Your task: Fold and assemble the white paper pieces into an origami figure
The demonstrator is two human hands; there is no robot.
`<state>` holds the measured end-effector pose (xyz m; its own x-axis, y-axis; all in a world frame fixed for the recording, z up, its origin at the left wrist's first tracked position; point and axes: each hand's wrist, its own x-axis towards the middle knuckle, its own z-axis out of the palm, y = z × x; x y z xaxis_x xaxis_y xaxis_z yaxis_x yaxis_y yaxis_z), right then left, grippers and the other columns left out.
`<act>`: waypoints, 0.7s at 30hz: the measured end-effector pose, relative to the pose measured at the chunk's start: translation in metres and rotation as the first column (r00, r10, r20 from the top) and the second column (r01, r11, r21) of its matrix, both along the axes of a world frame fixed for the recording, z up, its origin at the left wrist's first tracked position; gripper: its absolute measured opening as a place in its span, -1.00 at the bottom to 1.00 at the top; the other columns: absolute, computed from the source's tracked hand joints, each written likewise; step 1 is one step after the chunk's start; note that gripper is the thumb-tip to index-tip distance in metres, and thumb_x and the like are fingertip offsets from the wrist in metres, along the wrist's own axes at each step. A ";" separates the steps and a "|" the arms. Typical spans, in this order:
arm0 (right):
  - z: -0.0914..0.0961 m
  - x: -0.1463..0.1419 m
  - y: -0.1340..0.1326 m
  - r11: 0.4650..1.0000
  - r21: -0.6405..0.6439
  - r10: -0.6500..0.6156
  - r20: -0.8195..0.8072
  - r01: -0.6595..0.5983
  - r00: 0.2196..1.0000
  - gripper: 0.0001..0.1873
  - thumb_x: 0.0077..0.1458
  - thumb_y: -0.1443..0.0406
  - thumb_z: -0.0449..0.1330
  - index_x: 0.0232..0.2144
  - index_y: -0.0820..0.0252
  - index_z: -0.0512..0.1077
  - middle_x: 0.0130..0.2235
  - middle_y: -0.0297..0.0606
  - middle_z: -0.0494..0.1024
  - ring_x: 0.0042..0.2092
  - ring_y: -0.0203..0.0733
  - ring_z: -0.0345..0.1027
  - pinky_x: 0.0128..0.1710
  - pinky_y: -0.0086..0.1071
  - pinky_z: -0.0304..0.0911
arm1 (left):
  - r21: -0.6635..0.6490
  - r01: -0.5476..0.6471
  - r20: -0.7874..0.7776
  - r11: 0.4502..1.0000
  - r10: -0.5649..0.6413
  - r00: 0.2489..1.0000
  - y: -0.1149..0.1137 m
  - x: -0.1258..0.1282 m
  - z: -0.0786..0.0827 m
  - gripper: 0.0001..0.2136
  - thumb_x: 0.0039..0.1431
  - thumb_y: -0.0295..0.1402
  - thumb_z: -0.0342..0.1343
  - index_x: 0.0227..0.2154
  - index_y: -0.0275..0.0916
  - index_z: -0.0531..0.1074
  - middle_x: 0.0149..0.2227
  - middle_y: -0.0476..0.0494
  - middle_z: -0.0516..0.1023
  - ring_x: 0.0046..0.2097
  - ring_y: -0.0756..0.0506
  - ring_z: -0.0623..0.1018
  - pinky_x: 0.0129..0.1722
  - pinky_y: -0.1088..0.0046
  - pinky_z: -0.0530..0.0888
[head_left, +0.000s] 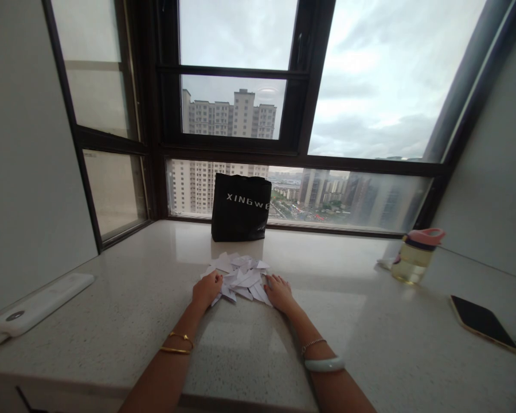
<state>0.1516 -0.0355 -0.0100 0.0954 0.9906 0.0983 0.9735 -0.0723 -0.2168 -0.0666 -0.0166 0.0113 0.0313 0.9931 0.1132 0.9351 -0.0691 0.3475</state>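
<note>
1. Head view showed the pile of white paper pieces [241,274] lying on the pale counter [370,321]. It sat directly ahead of the person, between both hands, and reached slightly beyond them toward the black bag [241,207].
2. Left hand [206,289]: fingers curled, knuckles up, touching the pile's left edge. Whether it pinched a piece could not be told.
3. Right hand [278,292]: fingers extended and relaxed, tips resting on the pile's right edge, grasping nothing.
4. The pile was irregular, somewhat wider left to right, with no firm long axis. Neither hand was nearer.
5. Bottle [415,258] and phone [481,330] lay well apart to the right.
</note>
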 end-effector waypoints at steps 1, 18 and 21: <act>0.000 0.000 0.000 1.000 0.000 -0.001 0.001 0.001 1.000 -0.51 0.10 0.28 -0.11 0.10 0.25 0.11 0.18 -0.05 0.09 0.19 -0.02 -0.13 0.09 -0.06 -0.17 | -0.001 -0.001 -0.001 1.000 0.001 1.000 0.000 0.000 0.000 -0.70 0.15 -0.20 -0.24 -0.29 -0.13 0.39 -0.24 -0.11 0.53 -0.21 -0.13 0.49 -0.34 0.43 0.32; -0.001 -0.001 -0.001 1.000 0.007 -0.012 -0.010 0.012 1.000 -0.53 0.10 0.29 -0.12 0.09 0.21 0.13 0.18 -0.09 0.09 0.19 -0.05 -0.13 0.10 -0.10 -0.19 | 0.027 -0.005 0.044 1.000 0.004 0.999 -0.002 0.001 0.000 -0.72 0.15 -0.22 -0.21 -0.35 -0.15 0.39 -0.30 -0.09 0.53 -0.25 -0.11 0.49 -0.35 0.45 0.32; -0.002 -0.001 -0.001 0.999 0.032 -0.021 -0.024 0.022 1.000 -0.55 0.09 0.34 -0.12 0.06 0.22 0.15 0.16 -0.11 0.14 0.18 -0.06 -0.09 0.10 -0.14 -0.17 | 0.078 -0.032 0.067 0.996 0.027 0.997 -0.003 0.000 0.004 -0.73 0.18 -0.26 -0.23 -0.29 -0.15 0.37 -0.26 -0.09 0.51 -0.21 -0.10 0.47 -0.29 0.45 0.32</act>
<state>0.1507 -0.0367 -0.0119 0.1190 0.9847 0.1274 0.9665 -0.0855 -0.2418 -0.0664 -0.0196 0.0157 -0.0081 0.9814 0.1917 0.9124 -0.0711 0.4030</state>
